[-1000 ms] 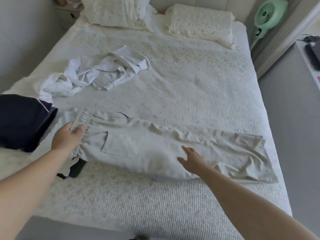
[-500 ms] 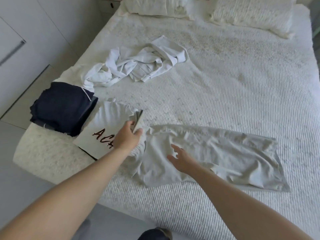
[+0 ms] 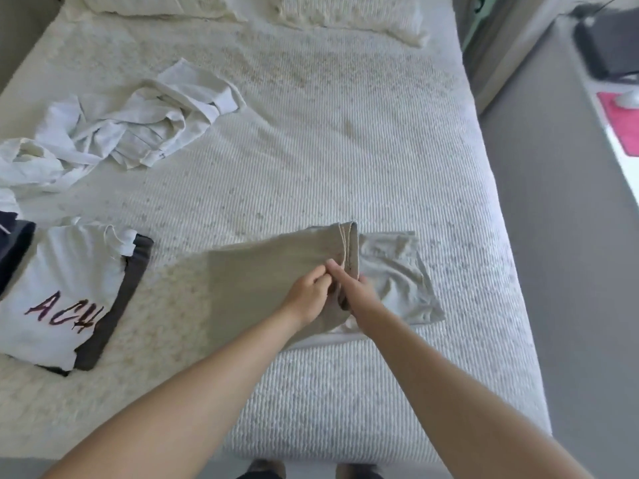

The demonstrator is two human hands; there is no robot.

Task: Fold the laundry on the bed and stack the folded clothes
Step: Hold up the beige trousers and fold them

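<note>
Head view looks down the white bed (image 3: 345, 150), where the beige trousers (image 3: 269, 271) lie across the near middle, partly doubled over. The left hand (image 3: 306, 295) and the right hand (image 3: 359, 293) meet at the waistband end, which has been brought over to the right and stands up as a thick layered edge. Left fingers (image 3: 320, 274) curl and pinch the cloth at that edge; the right hand grips the same bunched edge from the other side, though how its fingers lie under the cloth cannot be told. Beyond the hands, the leg ends spread flat toward the right, wrinkled and not yet covered.

Judging by this, the step in hand is the first lengthwise fold of the trousers, with the top half being carried over the legs. The next move calls for laying that edge down square with the hems, smoothing the crease, then folding once more to a size that suits the pile.

Far to the left a heap of white unfolded clothes (image 3: 121, 133) waits. At the near left sits a folded white shirt with dark lettering (image 3: 65, 295) on a dark garment, just beside a folded navy piece (image 3: 10, 250) at the frame's edge, the likely place for stacking.
</note>
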